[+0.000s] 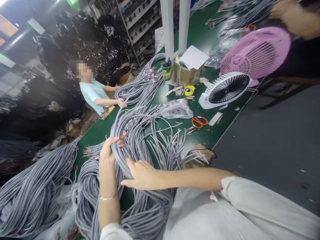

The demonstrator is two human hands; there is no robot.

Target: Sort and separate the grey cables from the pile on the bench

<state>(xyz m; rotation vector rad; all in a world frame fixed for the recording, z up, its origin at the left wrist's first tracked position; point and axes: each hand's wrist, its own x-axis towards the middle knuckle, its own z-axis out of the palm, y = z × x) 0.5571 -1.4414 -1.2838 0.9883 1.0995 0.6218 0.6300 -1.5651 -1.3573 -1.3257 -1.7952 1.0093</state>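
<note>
A thick bundle of grey cables (130,143) loops over the green table (207,36) and down toward my lap. My left hand (108,150) is wrapped round the bundle from the left, thumb and fingers curled over the top of the loop. My right hand (140,173) grips the same bundle lower down from the right, thumb raised against the cables. Loose cable ends (172,146) fan out just right of my hands.
More grey cable heaps lie at the left (37,190) and far end (145,83). A person in a light blue shirt (93,93) works opposite. Orange scissors (199,121), a white fan (225,90), a pink fan (255,53), a cardboard box (187,71), a tape roll (189,90).
</note>
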